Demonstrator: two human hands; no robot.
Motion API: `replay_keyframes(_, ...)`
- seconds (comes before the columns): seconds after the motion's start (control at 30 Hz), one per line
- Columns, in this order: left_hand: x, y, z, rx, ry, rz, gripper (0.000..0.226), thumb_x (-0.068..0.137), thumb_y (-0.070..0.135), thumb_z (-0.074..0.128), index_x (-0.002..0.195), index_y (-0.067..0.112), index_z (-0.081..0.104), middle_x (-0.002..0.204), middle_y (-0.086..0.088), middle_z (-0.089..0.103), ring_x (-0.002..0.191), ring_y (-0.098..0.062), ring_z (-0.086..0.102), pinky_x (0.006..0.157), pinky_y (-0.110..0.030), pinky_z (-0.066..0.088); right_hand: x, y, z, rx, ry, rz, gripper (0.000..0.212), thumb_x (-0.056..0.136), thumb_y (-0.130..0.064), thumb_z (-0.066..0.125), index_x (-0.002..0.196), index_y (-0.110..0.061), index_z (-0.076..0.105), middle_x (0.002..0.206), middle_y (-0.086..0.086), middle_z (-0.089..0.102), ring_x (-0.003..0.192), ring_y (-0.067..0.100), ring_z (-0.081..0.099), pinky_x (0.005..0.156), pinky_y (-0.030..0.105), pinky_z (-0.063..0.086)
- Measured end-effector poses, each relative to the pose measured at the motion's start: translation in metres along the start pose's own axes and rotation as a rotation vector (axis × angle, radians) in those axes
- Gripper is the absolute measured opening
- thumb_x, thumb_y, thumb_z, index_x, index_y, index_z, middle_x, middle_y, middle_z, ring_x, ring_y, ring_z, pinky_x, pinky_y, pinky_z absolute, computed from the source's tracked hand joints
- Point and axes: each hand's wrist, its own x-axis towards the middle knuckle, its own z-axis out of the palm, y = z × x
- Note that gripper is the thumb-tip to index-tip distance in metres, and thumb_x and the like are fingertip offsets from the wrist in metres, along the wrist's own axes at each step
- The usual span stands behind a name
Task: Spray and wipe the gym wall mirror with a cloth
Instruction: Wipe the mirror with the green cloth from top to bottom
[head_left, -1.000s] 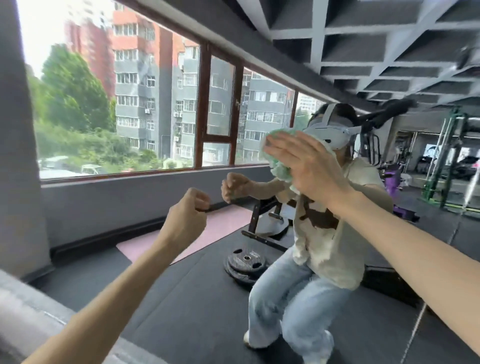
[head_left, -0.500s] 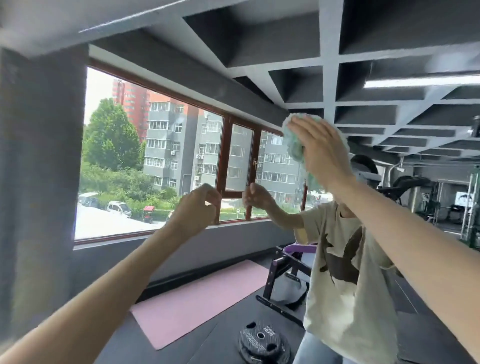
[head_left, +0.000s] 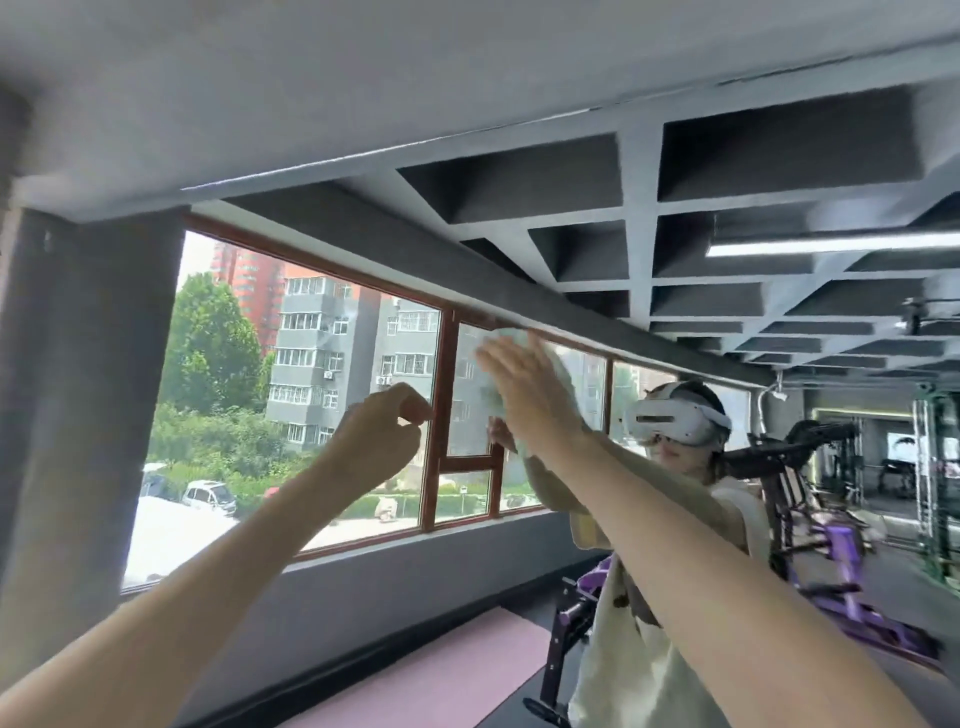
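My flat, released right grip (head_left: 524, 395) had swept the cloth (head_left: 488, 387) up the mirror (head_left: 311, 415) towards its top, at two o'clock from my empty, clenched left grip (head_left: 376, 441), so wiping seemed well underway.

You see a pink mat (head_left: 447, 675) on the floor (head_left: 898, 514) below the window (head_left: 311, 415), near what seems a purple bench (head_left: 852, 618).

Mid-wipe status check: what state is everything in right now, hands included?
Right hand: flat, fingers straight, pressing cloth against mirror.
Left hand: raised, fingers curled, holding nothing.
Cloth: pinned under the palm, high up.
Ceiling light: lit.
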Motion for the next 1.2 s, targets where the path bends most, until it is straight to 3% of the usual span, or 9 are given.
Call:
replay_keyframes(0.1,0.015,-0.006,0.006,0.042,-0.043,0.008,0.037,0.085,-0.004,0.042,0.098,0.024,0.060,0.105,0.010,0.058,0.062,-0.001,0.042,0.050,-0.011,0.034,0.013,0.013,0.007,-0.074,-0.062,-0.277,0.044,0.093,-0.013,0.055,0.136,-0.017,0.050,0.144,-0.001,0.046,0.138,0.017,0.036,0.120,0.034,0.013)
replay_keyframes(0.2,0.036,-0.012,0.002,0.044,-0.038,0.042,0.036,0.085,-0.005,0.041,0.099,0.022,0.059,0.102,0.010,0.055,0.061,0.001,0.040,0.054,-0.013,0.035,0.063,0.068,-0.030,-0.213,0.341,0.023,0.039,0.082,-0.009,0.067,0.120,-0.016,0.059,0.125,0.000,0.059,0.118,0.019,0.053,0.107,0.038,0.040)
replay_keyframes(0.37,0.074,-0.024,0.003,-0.010,0.151,0.066,0.036,0.084,-0.008,0.044,0.090,0.024,0.061,0.092,0.013,0.058,0.063,0.005,0.046,0.045,-0.007,0.034,0.110,0.063,-0.040,-0.139,0.524,0.368,0.041,0.086,-0.022,0.042,0.125,-0.015,0.055,0.131,0.001,0.054,0.125,0.021,0.045,0.109,0.038,0.030)
replay_keyframes(0.47,0.090,-0.032,0.001,-0.074,0.289,0.032,0.036,0.085,-0.009,0.044,0.092,0.020,0.064,0.092,0.011,0.060,0.059,-0.002,0.049,0.040,-0.009,0.034,0.088,-0.012,0.035,-0.086,0.351,0.033,0.040,0.092,-0.034,0.035,0.120,-0.016,0.056,0.126,-0.001,0.054,0.124,0.022,0.042,0.110,0.043,0.029)
replay_keyframes(0.6,0.108,-0.052,-0.008,-0.070,0.301,0.046,0.035,0.085,-0.008,0.045,0.090,0.021,0.065,0.095,0.007,0.062,0.069,0.003,0.050,0.052,-0.010,0.034,0.075,-0.011,0.049,-0.085,0.259,-0.250,0.034,0.087,-0.020,0.061,0.121,-0.016,0.062,0.128,-0.001,0.061,0.125,0.018,0.051,0.118,0.040,0.020)
replay_keyframes(0.7,0.116,-0.065,-0.013,-0.067,0.290,0.051,0.034,0.085,-0.007,0.044,0.094,0.017,0.067,0.097,0.005,0.062,0.067,0.000,0.050,0.051,-0.012,0.033,0.093,0.049,-0.002,-0.177,0.459,-0.037,0.023,0.087,-0.008,0.063,0.108,-0.018,0.068,0.111,-0.004,0.068,0.107,0.016,0.060,0.101,0.036,0.043)
replay_keyframes(0.87,0.130,-0.085,-0.021,-0.133,0.256,0.064,0.030,0.085,-0.005,0.046,0.088,0.018,0.066,0.097,0.004,0.063,0.056,-0.009,0.049,0.041,-0.012,0.036,0.093,0.003,0.017,-0.104,0.652,0.332,0.031,0.078,-0.008,0.072,0.108,-0.014,0.069,0.109,0.001,0.068,0.109,0.020,0.057,0.102,0.036,0.044)
replay_keyframes(1.07,0.138,-0.118,-0.059,-0.094,0.114,0.182,0.035,0.083,-0.007,0.040,0.090,0.017,0.065,0.104,0.000,0.064,0.061,-0.001,0.048,0.041,-0.006,0.035,0.066,-0.064,0.068,-0.231,0.354,-0.180,0.031,0.084,-0.017,0.055,0.113,-0.018,0.067,0.118,-0.004,0.065,0.115,0.016,0.054,0.109,0.035,0.032)
replay_keyframes(1.2,0.148,-0.156,-0.082,-0.063,0.054,0.175,0.038,0.081,-0.008,0.037,0.088,0.017,0.065,0.105,0.001,0.065,0.059,-0.005,0.050,0.039,-0.007,0.035,0.108,0.005,0.019,-0.293,0.576,0.385,0.041,0.091,-0.013,0.041,0.129,-0.009,0.056,0.134,0.005,0.057,0.127,0.024,0.048,0.114,0.039,0.031)
